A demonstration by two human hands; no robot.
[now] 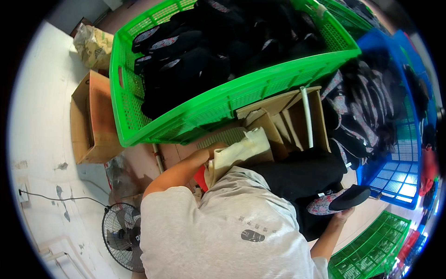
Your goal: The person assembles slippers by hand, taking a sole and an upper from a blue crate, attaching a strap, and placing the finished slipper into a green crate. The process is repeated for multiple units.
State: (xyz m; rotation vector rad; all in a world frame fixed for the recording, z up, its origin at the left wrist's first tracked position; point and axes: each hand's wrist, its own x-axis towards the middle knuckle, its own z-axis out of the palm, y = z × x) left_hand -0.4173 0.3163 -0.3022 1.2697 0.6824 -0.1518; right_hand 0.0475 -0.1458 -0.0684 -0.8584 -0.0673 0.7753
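Gripping one slipper (338, 200), the right hand (344, 214) seems mid-handling — the next move likely calls for steady support. The left hand (217, 147) is half-hidden; I can't tell its grip.

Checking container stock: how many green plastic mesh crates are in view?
3 visible: a large crate at top centre, a cut-off crate beyond its right end, and a bottom-right crate. More may be hidden.
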